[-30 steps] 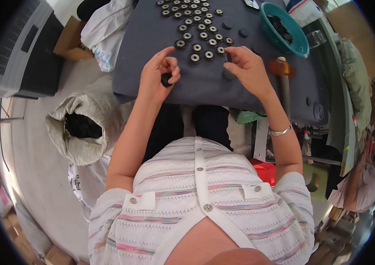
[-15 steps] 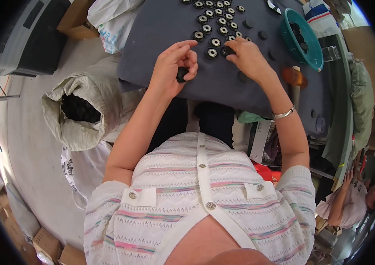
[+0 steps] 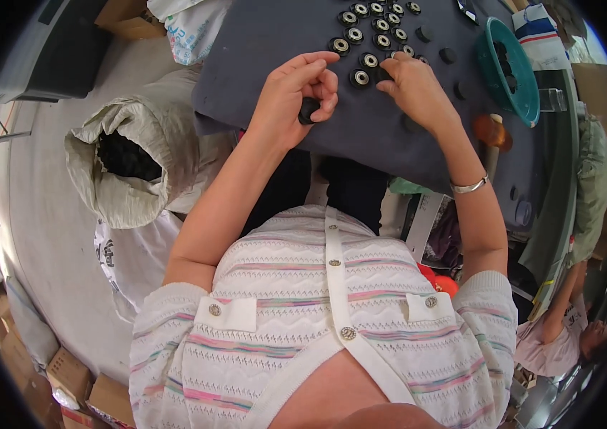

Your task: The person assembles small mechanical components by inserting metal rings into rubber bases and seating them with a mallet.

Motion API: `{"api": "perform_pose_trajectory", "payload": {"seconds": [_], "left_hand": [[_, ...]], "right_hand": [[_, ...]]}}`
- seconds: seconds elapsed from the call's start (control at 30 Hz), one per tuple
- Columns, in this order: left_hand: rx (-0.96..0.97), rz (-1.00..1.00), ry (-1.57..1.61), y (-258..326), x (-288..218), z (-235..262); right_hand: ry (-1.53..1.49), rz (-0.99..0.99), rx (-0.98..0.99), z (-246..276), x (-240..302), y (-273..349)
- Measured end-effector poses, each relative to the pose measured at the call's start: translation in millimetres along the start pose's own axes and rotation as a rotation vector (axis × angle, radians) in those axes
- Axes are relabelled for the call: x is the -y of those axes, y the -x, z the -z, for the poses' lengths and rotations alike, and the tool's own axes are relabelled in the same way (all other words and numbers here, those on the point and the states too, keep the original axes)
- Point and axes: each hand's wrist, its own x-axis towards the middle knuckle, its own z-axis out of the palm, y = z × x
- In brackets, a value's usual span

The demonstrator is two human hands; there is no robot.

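My left hand (image 3: 296,100) hovers over the near side of the dark-covered table, fingers curled round a black round cap-like piece (image 3: 308,111). To its right, my right hand (image 3: 418,89) is closed at the near edge of a group of black wheels with silver bearing centres. A black round piece (image 3: 383,74) shows between its thumb and fingers, mostly hidden by them. The nearest bearing wheel (image 3: 359,77) lies just left of those fingertips, and another bearing wheel (image 3: 368,60) sits behind it. Several plain black discs (image 3: 448,55) are scattered to the right of the group.
A teal basin (image 3: 488,68) with black pieces stands at the table's right, beside a clear jar (image 3: 551,100). Nearer lies a mallet with an amber head (image 3: 493,132). An open sack (image 3: 121,193) of black pieces stands on the left floor. Another person (image 3: 557,325) is at far right.
The whole view has shifted, so table things sit slightly higher and further right. The black piece in my right hand is now more hidden by the fingers. My left hand keeps its hold.
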Motion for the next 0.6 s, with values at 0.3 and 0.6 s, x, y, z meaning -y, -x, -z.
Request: {"api": "perform_pose_trajectory", "payload": {"seconds": [0.3, 0.6], "left_hand": [[-0.078, 0.068, 0.283, -2.2, 2.2, 3.9], [-0.186, 0.065, 0.183, 19.8, 0.8, -16.9]], "right_hand": [[0.280, -0.012, 0.071, 16.9, 42.2, 39.8], [-0.223, 0.366, -0.360, -15.4, 104.6, 36.3]]}}
